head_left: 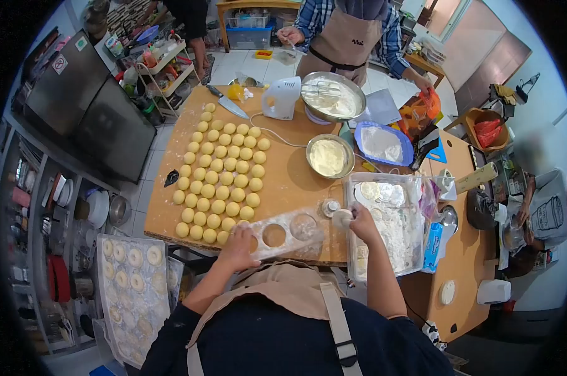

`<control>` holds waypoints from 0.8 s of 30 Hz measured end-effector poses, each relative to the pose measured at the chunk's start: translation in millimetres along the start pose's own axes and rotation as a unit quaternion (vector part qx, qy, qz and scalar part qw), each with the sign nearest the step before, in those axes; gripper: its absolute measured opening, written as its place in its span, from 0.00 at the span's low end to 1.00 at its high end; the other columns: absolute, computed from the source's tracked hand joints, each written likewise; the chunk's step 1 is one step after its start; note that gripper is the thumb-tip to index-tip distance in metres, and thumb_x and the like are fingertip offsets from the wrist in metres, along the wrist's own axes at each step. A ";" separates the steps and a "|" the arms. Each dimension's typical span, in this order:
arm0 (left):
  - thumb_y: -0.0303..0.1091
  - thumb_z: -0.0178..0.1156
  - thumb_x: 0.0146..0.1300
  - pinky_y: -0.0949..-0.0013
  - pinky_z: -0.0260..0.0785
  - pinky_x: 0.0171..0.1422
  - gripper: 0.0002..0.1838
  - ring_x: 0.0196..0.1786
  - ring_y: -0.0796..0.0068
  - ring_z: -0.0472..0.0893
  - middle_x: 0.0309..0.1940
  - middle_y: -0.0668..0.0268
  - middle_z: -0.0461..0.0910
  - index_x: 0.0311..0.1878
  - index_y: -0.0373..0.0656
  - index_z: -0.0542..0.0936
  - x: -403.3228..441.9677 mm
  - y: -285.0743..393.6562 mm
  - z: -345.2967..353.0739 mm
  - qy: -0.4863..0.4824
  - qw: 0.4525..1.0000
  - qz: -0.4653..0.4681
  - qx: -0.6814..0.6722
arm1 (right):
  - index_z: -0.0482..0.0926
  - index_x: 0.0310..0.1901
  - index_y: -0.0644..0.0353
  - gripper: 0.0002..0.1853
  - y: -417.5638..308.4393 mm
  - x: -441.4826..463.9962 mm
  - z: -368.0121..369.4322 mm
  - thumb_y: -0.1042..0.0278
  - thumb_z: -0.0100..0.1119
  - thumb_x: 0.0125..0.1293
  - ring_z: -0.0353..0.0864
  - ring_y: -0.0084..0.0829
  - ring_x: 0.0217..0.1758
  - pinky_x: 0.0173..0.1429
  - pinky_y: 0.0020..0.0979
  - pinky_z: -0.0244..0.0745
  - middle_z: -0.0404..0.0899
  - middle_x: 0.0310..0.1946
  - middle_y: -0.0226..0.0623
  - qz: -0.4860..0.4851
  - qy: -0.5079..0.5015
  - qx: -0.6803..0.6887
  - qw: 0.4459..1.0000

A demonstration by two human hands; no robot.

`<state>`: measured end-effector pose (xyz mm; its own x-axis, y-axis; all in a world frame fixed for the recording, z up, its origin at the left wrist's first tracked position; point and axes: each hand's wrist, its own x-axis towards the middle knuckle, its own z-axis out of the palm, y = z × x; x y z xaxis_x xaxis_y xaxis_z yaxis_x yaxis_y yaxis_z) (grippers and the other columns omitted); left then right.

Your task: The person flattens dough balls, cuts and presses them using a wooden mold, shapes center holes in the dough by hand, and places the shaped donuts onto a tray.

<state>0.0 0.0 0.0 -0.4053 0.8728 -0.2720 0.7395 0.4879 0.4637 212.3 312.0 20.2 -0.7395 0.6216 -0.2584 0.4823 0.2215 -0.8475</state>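
Note:
My left hand [236, 248] is closed on the near left end of a floury board with round holes [263, 245], tilted at the table's front edge. Just left of it, several rows of yellow dough balls [218, 178] cover the tabletop. In my right hand [364, 224], between the fingers, is a pale, floury round disc [342, 218]; whether it is dough cannot be made out. A small round cutter-like piece [330, 207] stands beside it. The right forearm reaches over a clear tub of flour [387, 232].
A knife [228, 102], hand mixer [281, 98], mixing bowl [333, 96], cream bowl [329, 156] and blue flour tray [384, 143] stand further back. Ring-shaped dough lies on a tray [133, 294] at lower left. A co-worker in an apron [344, 36] stands opposite, holding an orange bag [421, 111].

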 end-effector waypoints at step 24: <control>0.22 0.63 0.59 0.71 0.71 0.56 0.17 0.49 0.77 0.78 0.46 0.66 0.79 0.52 0.37 0.74 15.5 89.5 -29.2 0.184 0.715 -0.015 -0.674 | 0.67 0.38 0.57 0.20 -142.4 -7.1 90.2 0.85 0.65 0.46 0.72 0.19 0.37 0.39 0.25 0.70 0.70 0.31 0.25 -0.148 -0.185 0.227 0.945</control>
<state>44.3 57.6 61.9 -0.7082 0.6842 -0.1740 -0.3624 -0.1408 0.9213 106.5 208.3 100.9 -0.9644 0.2591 -0.0518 0.0393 -0.0533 -0.9978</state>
